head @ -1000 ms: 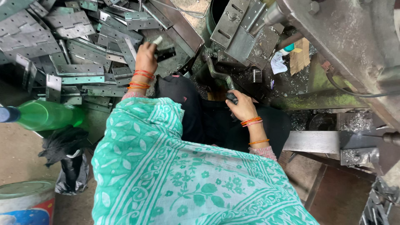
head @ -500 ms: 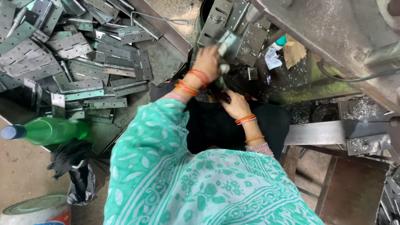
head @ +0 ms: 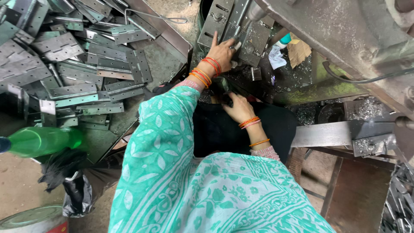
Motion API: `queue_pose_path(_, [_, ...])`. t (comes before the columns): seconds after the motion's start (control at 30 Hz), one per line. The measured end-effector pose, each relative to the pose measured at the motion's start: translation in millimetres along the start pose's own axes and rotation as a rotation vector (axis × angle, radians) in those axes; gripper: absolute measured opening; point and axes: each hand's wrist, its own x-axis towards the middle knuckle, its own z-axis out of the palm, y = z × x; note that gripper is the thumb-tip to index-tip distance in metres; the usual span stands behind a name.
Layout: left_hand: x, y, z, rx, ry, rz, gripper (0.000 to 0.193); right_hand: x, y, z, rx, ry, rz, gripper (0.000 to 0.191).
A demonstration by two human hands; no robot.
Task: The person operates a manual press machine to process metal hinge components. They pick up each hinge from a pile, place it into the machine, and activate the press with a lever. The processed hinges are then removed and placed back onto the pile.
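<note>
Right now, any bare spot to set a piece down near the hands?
Bare concrete floor below the green bottle, and a dusty strip between the hinge pile and the machine. Crowded: around the left hand at the fixture, and the shavings-covered bed.

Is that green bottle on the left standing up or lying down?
Lying down: the green bottle rests on its side, its cap end pointing left, beside the heap of metal hinges.

Metal workshop: heap of steel hinge plates [head: 82,64] on the floor, heavy grimy press machine [head: 345,30], metal shavings [head: 366,110] on its bed.
</note>
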Motion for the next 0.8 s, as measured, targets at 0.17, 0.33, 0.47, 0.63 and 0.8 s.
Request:
queue_pose_path(0.17, [4, -14, 3, -0.035, 0.037, 0.06, 0.07, -3, 10, 16, -0.019, -0.003, 0.049, 0.051])
queue_pose_path(0.33, [2, -19, 13, 0.137, 0.177, 0.118, 0.062, -27, 17, 75, 0.028, 0.084, 0.122, 0.054])
queue_pose_path(0.47, [-5, -20, 17, 0.286, 0.184, 0.056, 0.052, -35, 26, 104, 0.103, 0.141, 0.097, 0.052])
queue_pose_path(0.63, [-13, -16, 23, 0.303, 0.332, -0.022, 0.048, -13, 30, 66, 0.05, 0.078, -0.004, 0.054])
queue_pose_path(0.8, [3, -11, 26, 0.223, 0.192, -0.129, 0.034, 3, 24, 11, 0.016, 0.035, -0.044, 0.042])
